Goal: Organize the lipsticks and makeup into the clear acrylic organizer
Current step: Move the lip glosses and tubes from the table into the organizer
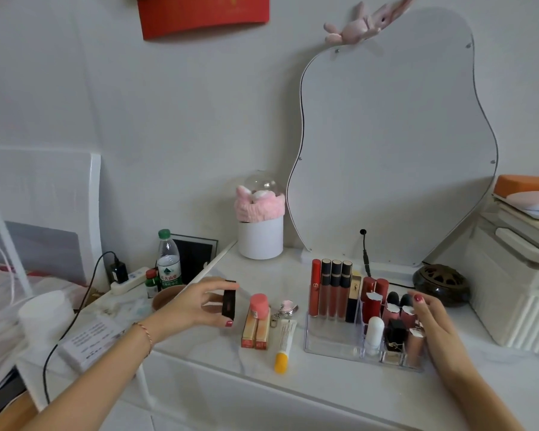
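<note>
The clear acrylic organizer (332, 339) stands on the white vanity top, right of centre. Tall red lip glosses (330, 289) fill its back row, with shorter lipsticks and a white tube in the front cells. My left hand (199, 303) pinches a black lipstick (229, 301) upright, just above the table and left of the organizer. Beside it lie two peach-gold boxes (255, 329), a round pink-capped item (259, 303) and a white tube with a yellow cap (285, 345). My right hand (433, 325) rests against the organizer's right side, fingers relaxed.
A wavy mirror (392, 144) leans on the wall behind. A white pot with a pink headband (260, 222), a dark round burner (441, 283), a white drawer unit (517, 290), a water bottle (168, 262), a keychain charm (285, 307) and a power strip with cable (128, 279) surround the work area.
</note>
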